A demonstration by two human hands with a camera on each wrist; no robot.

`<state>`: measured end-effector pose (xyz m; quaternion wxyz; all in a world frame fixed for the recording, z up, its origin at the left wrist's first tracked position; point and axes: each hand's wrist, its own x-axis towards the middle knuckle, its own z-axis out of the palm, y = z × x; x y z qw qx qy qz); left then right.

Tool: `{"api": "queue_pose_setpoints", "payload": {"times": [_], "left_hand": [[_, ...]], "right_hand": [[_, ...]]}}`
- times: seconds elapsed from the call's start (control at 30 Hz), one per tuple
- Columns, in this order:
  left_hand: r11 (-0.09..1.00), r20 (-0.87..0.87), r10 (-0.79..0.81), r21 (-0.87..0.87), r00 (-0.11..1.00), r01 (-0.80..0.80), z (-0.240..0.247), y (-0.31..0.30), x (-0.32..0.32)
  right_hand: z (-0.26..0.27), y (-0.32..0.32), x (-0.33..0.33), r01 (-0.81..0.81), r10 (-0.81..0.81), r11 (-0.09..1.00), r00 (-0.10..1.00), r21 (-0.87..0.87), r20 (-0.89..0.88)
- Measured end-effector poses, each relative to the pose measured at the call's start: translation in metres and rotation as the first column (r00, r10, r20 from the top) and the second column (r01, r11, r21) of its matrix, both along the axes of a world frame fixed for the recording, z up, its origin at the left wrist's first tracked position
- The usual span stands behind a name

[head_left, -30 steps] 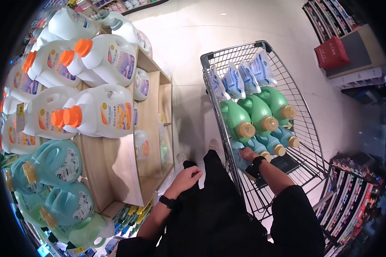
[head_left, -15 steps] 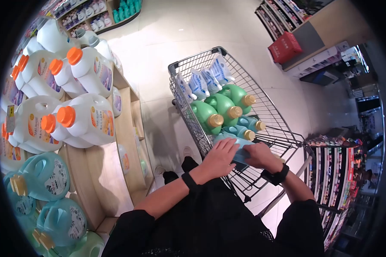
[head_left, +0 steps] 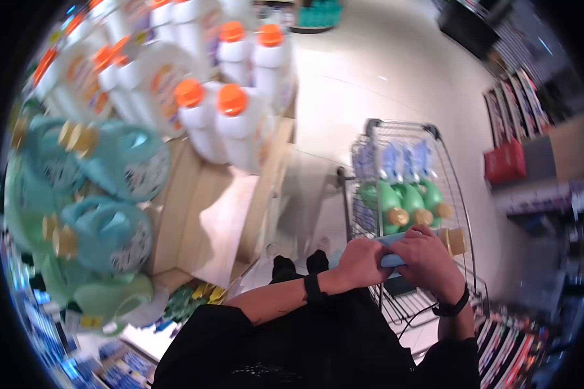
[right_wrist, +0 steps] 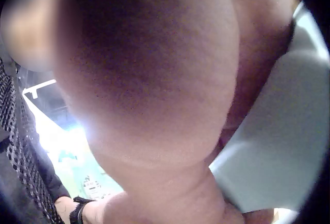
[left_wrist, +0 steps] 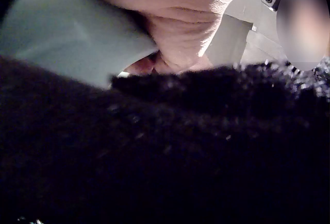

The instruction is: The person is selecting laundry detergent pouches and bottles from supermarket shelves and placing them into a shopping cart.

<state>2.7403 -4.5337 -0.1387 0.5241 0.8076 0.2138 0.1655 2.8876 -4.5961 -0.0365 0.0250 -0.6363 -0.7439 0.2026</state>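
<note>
A light blue bottle (head_left: 390, 260) with a gold cap lies sideways in both hands, over the near part of the cart, its cap pointing right. My right hand (head_left: 429, 262) grips it near the cap end, fingers curled over the top. Close beside it, my left hand (head_left: 363, 262) holds the bottle's other end, most of its fingers hidden. Smooth pale blue bottle wall fills part of the left wrist view beside the palm, and the bottle (right_wrist: 278, 131) also shows along the right wrist view's edge. Beyond the hands, several green bottles (head_left: 390, 198) with gold caps stand in the cart.
The wire shopping cart (head_left: 459, 188) also carries blue-and-white pouches (head_left: 402, 161) at its far end. To the left, a wooden display shelf (head_left: 188, 214) bears white jugs with orange caps (head_left: 237, 126) and teal jugs (head_left: 117, 236). A red bag (head_left: 505, 162) sits at the right.
My right hand has lifted the blue bottle up from the cart. My left hand came over from beside the cart and holds it too. The view has swung left, toward the shelf.
</note>
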Motion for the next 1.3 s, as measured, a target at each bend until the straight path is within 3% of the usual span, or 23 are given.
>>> {"api": "queue_pose_setpoints", "payload": {"times": [0.07, 0.13, 0.17, 0.23, 0.3, 0.37, 0.4, 0.47, 0.5, 0.57, 0.63, 0.7, 0.9, 1.07, 1.17, 1.23, 1.3], "left_hand": [[0.988, -0.083, 0.152, -0.004, 0.985, -0.153, -0.006, 0.003, -0.026], [0.945, -0.151, 0.319, -0.022, 0.936, -0.326, -0.009, 0.007, -0.057], [0.891, -0.215, 0.435, -0.038, 0.875, -0.452, -0.010, 0.009, -0.073], [0.812, -0.196, 0.549, -0.104, 0.812, -0.574, -0.013, 0.011, -0.105], [0.715, -0.180, 0.654, -0.169, 0.734, -0.678, -0.016, 0.011, -0.140], [0.464, -0.254, 0.745, -0.467, 0.617, -0.753, -0.018, 0.006, -0.178], [0.440, -0.260, 0.765, -0.457, 0.590, -0.773, -0.017, 0.001, -0.194], [0.244, -0.114, 0.918, -0.594, 0.380, -0.767, -0.013, -0.013, -0.219], [0.223, -0.113, 0.930, -0.584, 0.350, -0.781, -0.013, -0.020, -0.229], [0.070, -0.049, 0.991, -0.593, 0.123, -0.802, -0.015, -0.035, -0.242], [0.040, -0.021, 0.998, -0.556, 0.062, -0.830, -0.019, -0.051, -0.251], [-0.056, -0.001, 0.998, -0.533, -0.065, -0.844, -0.023, -0.061, -0.259], [-0.022, 0.046, 0.998, -0.446, -0.047, -0.895, -0.058, -0.076, -0.304], [-0.047, 0.055, 0.995, -0.499, -0.086, -0.865, -0.072, -0.069, -0.349], [-0.043, 0.058, 0.996, -0.428, -0.075, -0.903, -0.082, -0.076, -0.330], [-0.099, 0.017, 0.994, -0.329, -0.111, -0.939, -0.082, -0.071, -0.304], [-0.082, -0.036, 0.997, -0.359, -0.074, -0.930, -0.072, -0.062, -0.280]], "right_hand": [[-0.005, 0.018, -0.021, -0.079, 0.080, 0.996, 0.995, 0.037, -0.050], [0.002, 0.032, -0.058, 0.011, 0.078, 0.933, 0.970, 0.361, -0.232], [0.002, 0.037, -0.070, -0.025, 0.119, 0.931, 0.964, 0.365, -0.238], [-0.002, 0.042, -0.086, 0.009, 0.226, 0.902, 0.843, 0.432, -0.489], [-0.020, 0.046, -0.100, 0.011, 0.247, 0.903, 0.805, 0.430, -0.539], [-0.043, 0.051, -0.122, 0.053, 0.175, 0.937, 0.784, 0.345, -0.595], [-0.051, 0.052, -0.134, 0.049, 0.123, 0.968, 0.759, 0.245, -0.639], [-0.073, 0.053, -0.151, -0.046, 0.148, 0.984, 0.740, 0.171, -0.656], [-0.086, 0.053, -0.159, -0.113, 0.149, 0.989, 0.734, 0.098, -0.662], [-0.111, 0.052, -0.164, -0.214, 0.221, 0.973, 0.739, 0.090, -0.636], [-0.128, 0.050, -0.164, -0.353, 0.326, 0.932, 0.719, 0.082, -0.614], [-0.142, 0.050, -0.165, -0.427, 0.388, 0.900, 0.704, 0.080, -0.595], [-0.167, 0.047, -0.170, -0.521, 0.423, 0.854, 0.707, -0.013, -0.568], [-0.177, 0.042, -0.215, -0.552, 0.421, 0.828, 0.732, -0.103, -0.536], [-0.164, 0.040, -0.224, -0.551, 0.318, 0.820, 0.667, -0.159, -0.674], [-0.145, 0.042, -0.244, -0.512, 0.282, 0.853, 0.613, -0.100, -0.738], [-0.138, 0.048, -0.264, -0.466, 0.250, 0.883, 0.550, -0.044, -0.797]]}}
